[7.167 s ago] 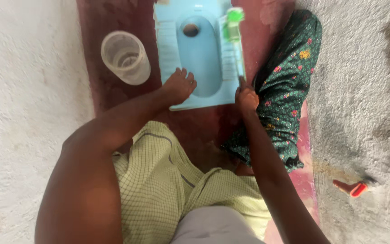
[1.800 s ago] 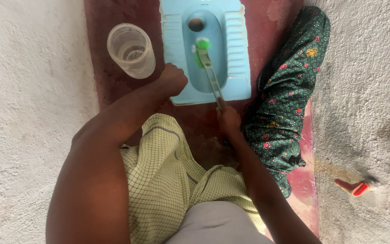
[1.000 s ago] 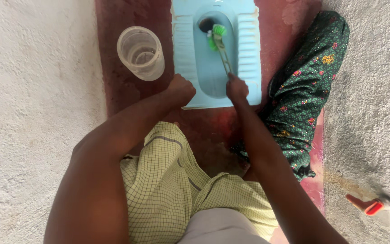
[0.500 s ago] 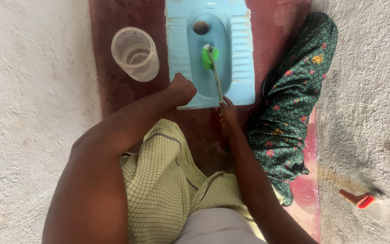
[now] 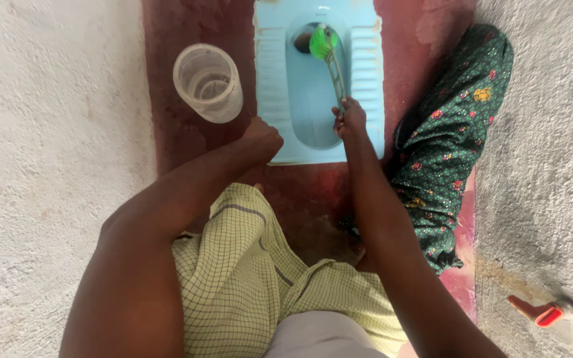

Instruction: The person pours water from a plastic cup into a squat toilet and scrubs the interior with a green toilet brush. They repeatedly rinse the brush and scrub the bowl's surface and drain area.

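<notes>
Right hand (image 5: pixel 349 119) grips the handle of a green brush (image 5: pixel 324 41), fingers wrapped tight; bristle head sits at the far end of the blue squat toilet (image 5: pixel 366 79), right by the drain hole. Left hand (image 5: pixel 262 138) is balled into a fist, holding nothing, knuckles resting on the pan's near-left corner. Clear plastic jug (image 5: pixel 208 83) stands on the dark red floor (image 5: pixel 167 132), just left of the pan. Green floral cloth (image 5: pixel 452 132) lies to the right. Red object (image 5: pixel 537 311) well apart, on grey concrete.

The right hand (image 5: pixel 349 119) grips a green brush (image 5: pixel 327 50) in the blue squat toilet (image 5: pixel 270 86); left hand (image 5: pixel 262 138) rests fisted on its rim.
</notes>
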